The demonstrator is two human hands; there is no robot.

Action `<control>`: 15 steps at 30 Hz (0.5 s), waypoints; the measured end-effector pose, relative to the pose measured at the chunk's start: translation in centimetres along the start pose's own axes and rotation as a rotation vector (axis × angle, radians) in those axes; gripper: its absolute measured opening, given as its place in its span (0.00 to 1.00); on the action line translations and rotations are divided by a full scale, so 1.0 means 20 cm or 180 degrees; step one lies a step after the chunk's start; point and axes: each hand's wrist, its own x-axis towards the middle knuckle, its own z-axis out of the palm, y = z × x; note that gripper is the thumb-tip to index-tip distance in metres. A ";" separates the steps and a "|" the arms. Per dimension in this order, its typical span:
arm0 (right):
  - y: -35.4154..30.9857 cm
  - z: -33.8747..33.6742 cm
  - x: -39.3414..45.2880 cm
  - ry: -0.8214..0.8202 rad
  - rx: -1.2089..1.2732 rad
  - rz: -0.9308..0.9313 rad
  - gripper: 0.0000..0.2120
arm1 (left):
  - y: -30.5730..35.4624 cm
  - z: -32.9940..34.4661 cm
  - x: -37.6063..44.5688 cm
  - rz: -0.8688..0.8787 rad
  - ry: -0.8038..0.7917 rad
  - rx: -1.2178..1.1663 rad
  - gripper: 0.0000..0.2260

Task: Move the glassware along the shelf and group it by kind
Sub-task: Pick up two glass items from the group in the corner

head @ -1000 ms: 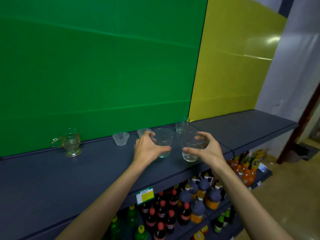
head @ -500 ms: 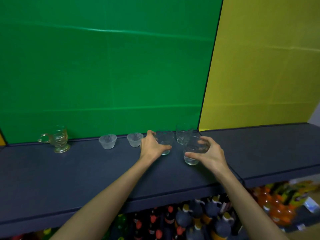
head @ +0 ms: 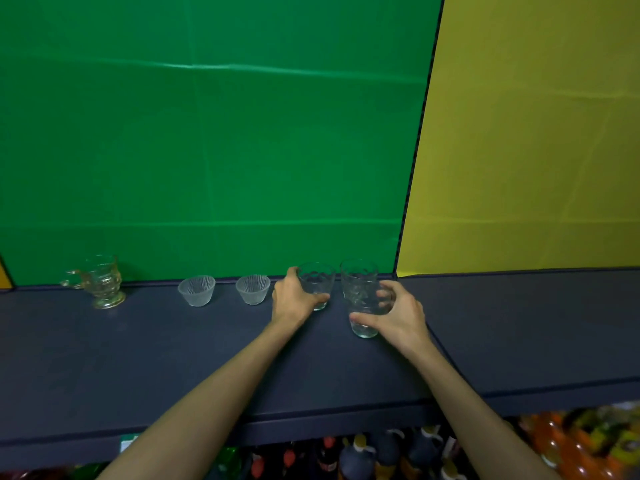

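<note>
On the dark blue shelf [head: 173, 358], my left hand [head: 294, 299] grips a clear tumbler [head: 317, 284] near the back wall. My right hand [head: 398, 315] grips a second clear tumbler [head: 363, 323], nearer the front. A third tumbler [head: 358, 277] stands against the wall just behind it, partly overlapped. Left of my left hand stand two small ribbed glass bowls [head: 196, 290] [head: 253, 289]. A yellowish footed glass mug [head: 100, 281] with a handle stands at the far left.
A green panel [head: 207, 133] and a yellow panel [head: 536, 133] form the wall behind the shelf. Below the shelf's front edge stand rows of bottles [head: 363, 455] and orange packs [head: 581, 441]. The shelf runs on to the right [head: 536, 323].
Both hands have carried their tumblers back toward the wall, close to the third tumbler. The camera has turned left and now faces the shelf squarely.
</note>
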 end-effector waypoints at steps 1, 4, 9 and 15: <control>0.01 0.00 0.01 -0.0025 -0.0011 0.0010 0.46 | 0.01 0.01 0.01 0.0003 -0.0017 0.0057 0.46; 0.02 0.01 0.02 -0.0104 -0.0022 0.0020 0.46 | 0.02 0.01 0.02 0.0091 -0.0035 0.0198 0.49; 0.03 0.02 0.04 -0.0190 0.0013 0.0038 0.47 | 0.04 -0.02 0.03 0.0430 -0.0012 0.0556 0.52; -0.02 -0.04 0.05 -0.0450 -0.0729 -0.0320 0.47 | 0.05 -0.14 -0.01 0.1094 -0.0158 0.1642 0.40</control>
